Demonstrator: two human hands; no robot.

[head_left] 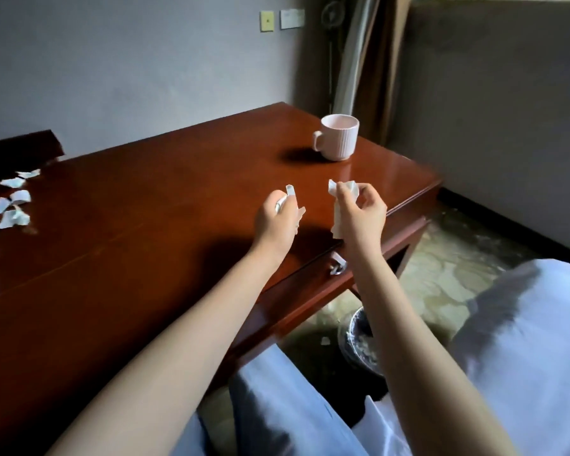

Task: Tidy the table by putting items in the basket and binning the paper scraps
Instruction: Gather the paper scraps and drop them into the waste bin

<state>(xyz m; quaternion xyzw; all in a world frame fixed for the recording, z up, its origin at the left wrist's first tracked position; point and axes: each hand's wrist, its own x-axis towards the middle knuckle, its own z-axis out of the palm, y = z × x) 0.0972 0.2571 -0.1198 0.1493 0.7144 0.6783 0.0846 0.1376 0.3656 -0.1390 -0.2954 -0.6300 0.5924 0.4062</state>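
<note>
head view: the left hand and right hand each pinch paper scraps above the table; loose scraps lie far left, a mug far right.

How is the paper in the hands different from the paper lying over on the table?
The held scraps are pinched up in the air by the left hand and right hand; the loose scraps lie on the table. The held scraps look crumpled; the loose scraps are spread out in separate pieces. The held scraps are toward the right; the loose scraps are far left. Both are white torn paper.
</note>
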